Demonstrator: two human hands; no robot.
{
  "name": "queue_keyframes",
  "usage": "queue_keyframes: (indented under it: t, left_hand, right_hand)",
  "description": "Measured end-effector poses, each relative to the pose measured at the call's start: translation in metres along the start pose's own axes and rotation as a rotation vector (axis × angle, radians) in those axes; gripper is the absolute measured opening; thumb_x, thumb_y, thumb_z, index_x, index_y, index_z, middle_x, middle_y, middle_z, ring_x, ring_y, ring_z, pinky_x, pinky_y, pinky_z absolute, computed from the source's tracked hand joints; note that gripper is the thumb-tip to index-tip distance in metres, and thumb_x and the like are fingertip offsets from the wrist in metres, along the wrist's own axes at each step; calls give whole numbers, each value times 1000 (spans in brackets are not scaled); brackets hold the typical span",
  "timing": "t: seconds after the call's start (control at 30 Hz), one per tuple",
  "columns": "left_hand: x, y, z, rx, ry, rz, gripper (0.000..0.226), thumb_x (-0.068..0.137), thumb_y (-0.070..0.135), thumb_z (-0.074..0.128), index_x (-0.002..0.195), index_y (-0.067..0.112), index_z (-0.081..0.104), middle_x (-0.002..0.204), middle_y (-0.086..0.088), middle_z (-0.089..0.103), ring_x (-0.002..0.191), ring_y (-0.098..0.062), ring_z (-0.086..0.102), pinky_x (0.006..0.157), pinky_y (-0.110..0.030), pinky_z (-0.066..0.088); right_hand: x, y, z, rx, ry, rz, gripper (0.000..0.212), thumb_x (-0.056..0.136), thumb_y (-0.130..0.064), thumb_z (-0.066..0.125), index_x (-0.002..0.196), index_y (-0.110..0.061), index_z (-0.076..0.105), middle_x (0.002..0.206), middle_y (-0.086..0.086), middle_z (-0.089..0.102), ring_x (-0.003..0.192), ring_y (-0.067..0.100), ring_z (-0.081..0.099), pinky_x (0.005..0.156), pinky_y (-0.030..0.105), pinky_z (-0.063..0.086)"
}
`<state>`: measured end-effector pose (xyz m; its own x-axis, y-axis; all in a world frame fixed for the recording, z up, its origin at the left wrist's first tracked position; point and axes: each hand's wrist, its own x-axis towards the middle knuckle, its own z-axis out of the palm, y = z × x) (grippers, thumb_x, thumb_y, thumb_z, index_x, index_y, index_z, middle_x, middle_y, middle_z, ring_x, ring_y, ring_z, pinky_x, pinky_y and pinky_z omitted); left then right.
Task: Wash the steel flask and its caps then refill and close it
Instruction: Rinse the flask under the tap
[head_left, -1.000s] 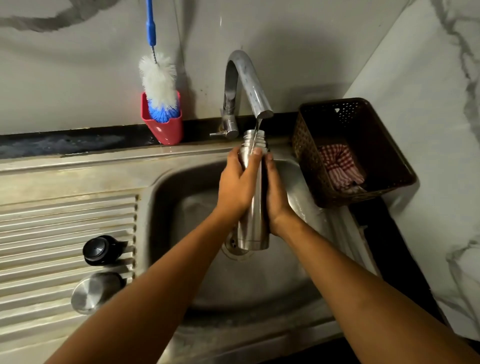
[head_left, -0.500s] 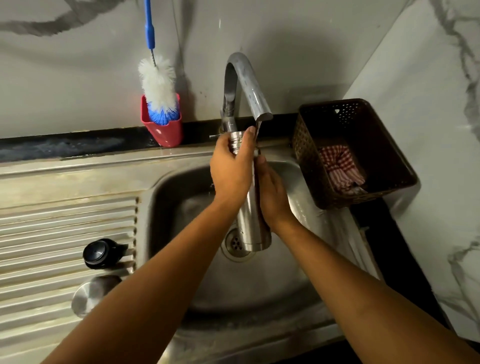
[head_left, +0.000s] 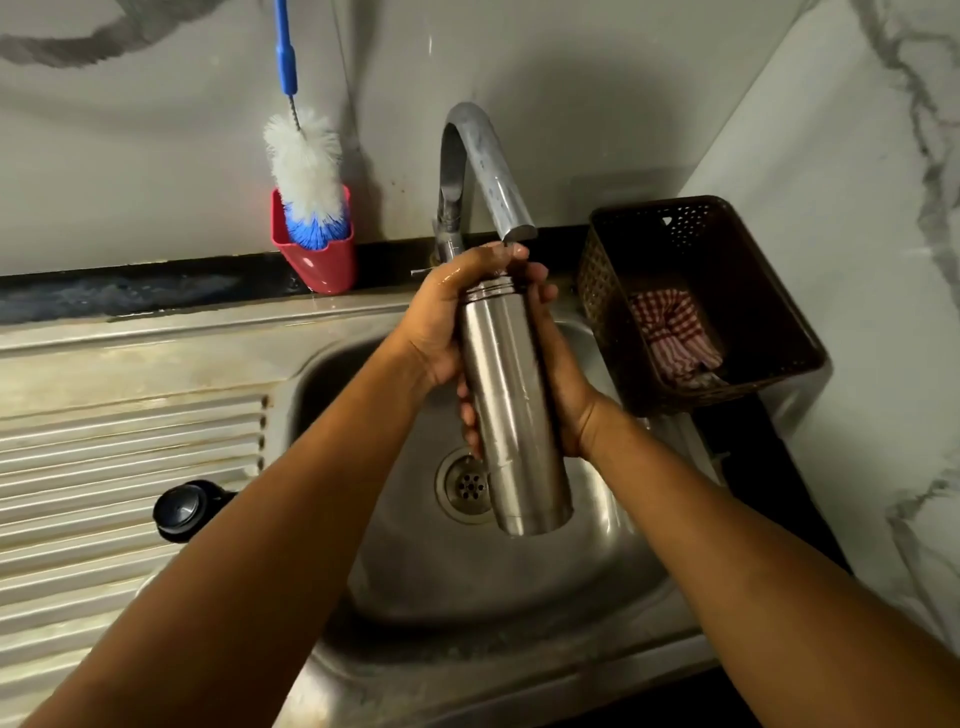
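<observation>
A cylindrical brushed-steel flask (head_left: 511, 410) hangs tilted over the basin of the stainless steel sink (head_left: 519, 582), its open neck just under the spout of the curved chrome faucet (head_left: 483, 171). The left hand (head_left: 452, 312) is curled over the neck and covers the mouth (its skin is wet and shining). The right hand (head_left: 566, 384) wraps round the flask's body from behind, with fingertips showing on the flask's left side. A round black cap (head_left: 182, 509) lies on the ribbed steel drainboard (head_left: 104, 493), well apart from the flask. At the wall, a white-and-blue bottle brush (head_left: 306, 171) stands in a red plastic cup (head_left: 322, 265). To the right, a brown woven basket (head_left: 753, 291) holds a red checked cloth (head_left: 675, 332).
</observation>
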<state>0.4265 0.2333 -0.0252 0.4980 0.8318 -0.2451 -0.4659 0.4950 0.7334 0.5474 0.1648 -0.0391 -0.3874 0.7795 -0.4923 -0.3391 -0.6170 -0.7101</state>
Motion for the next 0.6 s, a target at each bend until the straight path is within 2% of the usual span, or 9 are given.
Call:
queue_keyframes:
  t: [0.07, 0.13, 0.17, 0.23, 0.3, 0.33, 0.4, 0.5, 0.6]
  left_hand:
    - [2, 3, 0, 30, -18, -11, 12, 92, 14, 65, 86, 13, 76, 91, -11, 74, 97, -32, 73, 95, -45, 58]
    - [2, 3, 5, 97, 37, 5, 7, 92, 8, 67, 88, 11, 72, 83, -10, 72, 87, -28, 74, 87, -41, 61]
    - [1, 2, 8, 141, 104, 44, 5, 92, 6, 69, 89, 10, 70, 80, -9, 72, 79, -23, 74, 80, -38, 62]
    - [1, -10, 11, 268, 310, 146, 11, 90, 9, 76, 96, 11, 67, 81, -5, 73, 74, -18, 74, 76, -35, 62]
    - [0, -29, 12, 459, 551, 255, 25, 87, 24, 81, 105, 19, 65, 92, 0, 74, 84, -16, 75, 83, -40, 64]
    - [-1, -37, 12, 525, 644, 292, 30, 86, 31, 81, 109, 23, 63, 96, 2, 73, 87, -15, 74, 84, -41, 63]
    - [-3, -44, 15, 547, 711, 313, 34, 85, 37, 81, 110, 27, 61, 97, 4, 73, 88, -13, 73, 84, -39, 63]
    - [4, -28, 4, 298, 538, 195, 18, 86, 18, 80, 98, 15, 69, 84, -1, 73, 76, -14, 73, 78, -36, 64]
    - [11, -7, -5, 145, 268, 70, 15, 90, 17, 71, 98, 4, 70, 85, -12, 71, 74, -21, 70, 70, -35, 59]
  right_hand:
    - [3, 4, -1, 35, 7, -27, 98, 84, -90, 35, 115, -2, 66, 86, 25, 65, 64, 34, 68, 63, 43, 59]
    - [12, 9, -2, 29, 124, -116, 96, 88, -87, 36, 121, -3, 66, 90, 27, 64, 67, 37, 67, 65, 44, 59]
    - [16, 12, -3, -31, 220, -191, 87, 90, -85, 35, 116, -11, 72, 93, 24, 68, 73, 36, 70, 69, 45, 59]
    - [18, 19, -3, -321, 463, -344, 67, 93, -82, 32, 86, -33, 78, 87, 6, 77, 79, 21, 74, 73, 40, 58]
    - [19, 30, -3, -618, 647, -472, 68, 99, -74, 29, 66, -29, 68, 64, -5, 70, 60, 10, 68, 58, 33, 50]
    - [20, 36, -1, -690, 706, -527, 68, 101, -71, 28, 64, -26, 63, 59, -6, 66, 54, 11, 63, 54, 33, 46]
    - [22, 44, -1, -723, 769, -538, 67, 99, -74, 26, 73, -25, 64, 64, -6, 68, 60, 13, 66, 56, 37, 51]
    - [17, 37, -5, -631, 606, -419, 60, 89, -79, 45, 98, -26, 71, 89, 1, 76, 84, 19, 74, 81, 49, 61]
    - [5, 22, -11, -288, 211, -262, 66, 84, -63, 72, 121, -8, 67, 105, 25, 73, 90, 37, 72, 90, 57, 59]
